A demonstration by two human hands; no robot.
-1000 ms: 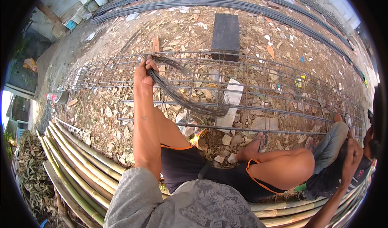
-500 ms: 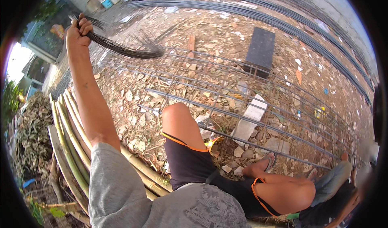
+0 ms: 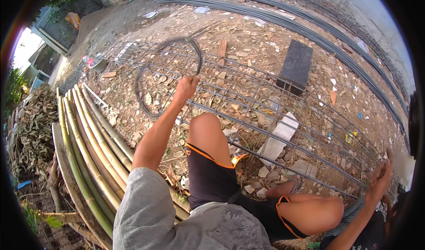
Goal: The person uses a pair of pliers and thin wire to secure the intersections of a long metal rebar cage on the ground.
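Note:
My left hand [image 3: 187,89] is closed in a fist round a bundle of thin dark wire [image 3: 198,57]. The wire bends in a wide loop above and left of the fist, its loose strands fanning out over a steel rebar cage [image 3: 248,100]. That cage of long bars and thin stirrups lies across the ground before my knees. At the lower right an arm comes in from the lower edge, apparently mine; my right hand [image 3: 380,179] is raised with fingers stretched out, nothing seen in it, beside the cage's far right end.
Bamboo poles [image 3: 95,148] lie at my left beside dry leaves [image 3: 37,130]. A black block [image 3: 295,66] and a pale concrete block [image 3: 280,135] sit by the cage. Long rebar bundles [image 3: 265,15] run along the back. A person in a black shirt [image 3: 376,232] sits close at right.
My left hand has come down and right from high at the left, carrying the wire, which now spreads into a loop. An open hand has risen at the lower right.

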